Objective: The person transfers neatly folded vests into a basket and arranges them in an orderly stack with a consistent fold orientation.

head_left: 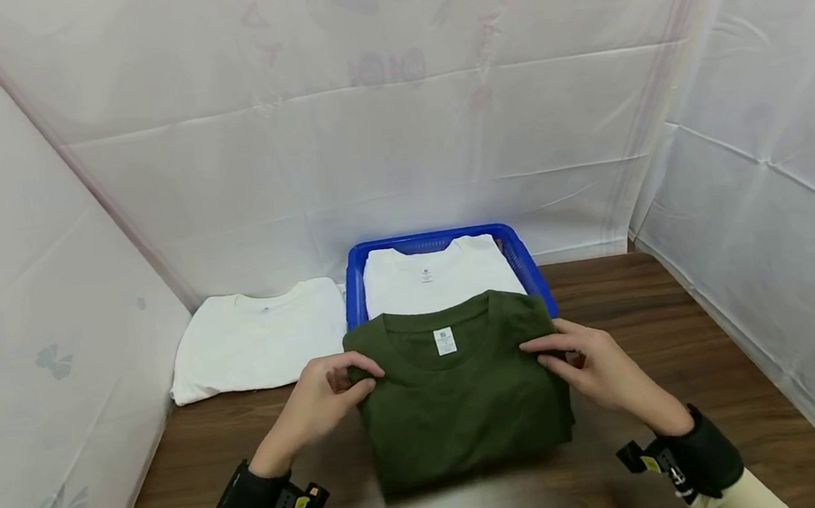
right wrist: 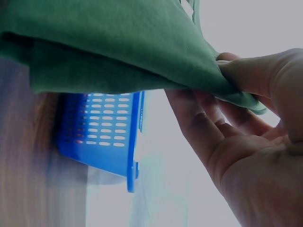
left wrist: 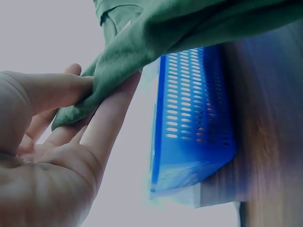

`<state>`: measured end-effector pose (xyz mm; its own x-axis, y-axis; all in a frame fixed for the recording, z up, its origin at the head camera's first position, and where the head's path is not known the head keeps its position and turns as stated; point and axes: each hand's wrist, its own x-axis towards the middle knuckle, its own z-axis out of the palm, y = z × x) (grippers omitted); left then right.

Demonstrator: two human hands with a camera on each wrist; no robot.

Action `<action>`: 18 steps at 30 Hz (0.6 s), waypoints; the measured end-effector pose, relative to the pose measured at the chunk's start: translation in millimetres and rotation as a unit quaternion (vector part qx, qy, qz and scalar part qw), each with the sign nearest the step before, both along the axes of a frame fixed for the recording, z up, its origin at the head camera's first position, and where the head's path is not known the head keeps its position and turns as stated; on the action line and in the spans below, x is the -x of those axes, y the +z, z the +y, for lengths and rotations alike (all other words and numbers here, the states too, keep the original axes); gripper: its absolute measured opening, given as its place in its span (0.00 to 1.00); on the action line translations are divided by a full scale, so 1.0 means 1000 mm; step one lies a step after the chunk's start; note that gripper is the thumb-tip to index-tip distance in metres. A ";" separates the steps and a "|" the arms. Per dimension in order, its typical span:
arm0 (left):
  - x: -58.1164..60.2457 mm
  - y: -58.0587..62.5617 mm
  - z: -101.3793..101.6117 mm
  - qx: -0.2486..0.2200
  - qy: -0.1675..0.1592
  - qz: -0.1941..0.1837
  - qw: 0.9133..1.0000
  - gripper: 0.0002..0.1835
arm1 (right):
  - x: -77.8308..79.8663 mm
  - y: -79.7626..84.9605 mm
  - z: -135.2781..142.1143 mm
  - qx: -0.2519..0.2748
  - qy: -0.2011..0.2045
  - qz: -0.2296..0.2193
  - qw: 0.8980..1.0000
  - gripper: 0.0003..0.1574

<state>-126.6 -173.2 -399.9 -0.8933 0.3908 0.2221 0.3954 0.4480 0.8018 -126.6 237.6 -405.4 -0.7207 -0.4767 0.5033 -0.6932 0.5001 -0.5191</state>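
Both hands hold up a folded dark green T-shirt (head_left: 463, 407) with a white neck label, one hand at each side. The left hand (head_left: 326, 397) pinches its left edge near the shoulder; in the left wrist view the thumb (left wrist: 61, 90) lies over the cloth and the fingers pass beneath it. On the opposite edge the right hand (head_left: 593, 363) pinches the shirt the same way, fingers under the fabric in the right wrist view. The shirt overlaps the front of a blue plastic basket (head_left: 355, 293), hiding its near side in the head view. Inside the basket lies a folded white T-shirt (head_left: 441, 279).
Left of the basket, another folded white T-shirt (head_left: 259, 342) lies on the brown wooden table (head_left: 632, 304). Whitish plastic sheeting (head_left: 395, 146) hangs behind the table and along both sides. A black strap with a small camera is on each wrist.
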 end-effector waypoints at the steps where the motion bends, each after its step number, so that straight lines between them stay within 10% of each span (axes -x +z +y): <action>1: 0.001 0.001 0.000 -0.001 0.002 0.010 1.000 0.12 | 0.001 0.001 -0.001 0.000 -0.001 0.009 1.000 0.24; 11: 0.010 0.014 0.010 -0.031 0.064 0.069 0.995 0.14 | 0.013 0.012 -0.007 0.018 -0.017 0.094 0.995 0.30; 18: 0.021 0.021 0.017 -0.110 0.039 0.073 0.990 0.25 | 0.024 0.023 -0.014 0.025 -0.020 0.141 0.990 0.34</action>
<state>-147.4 -156.0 -379.3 -0.8708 0.2497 0.4235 0.4857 0.3029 0.8200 -151.1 223.7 -382.7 -0.5667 -0.4193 0.7092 -0.7937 0.5086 -0.3336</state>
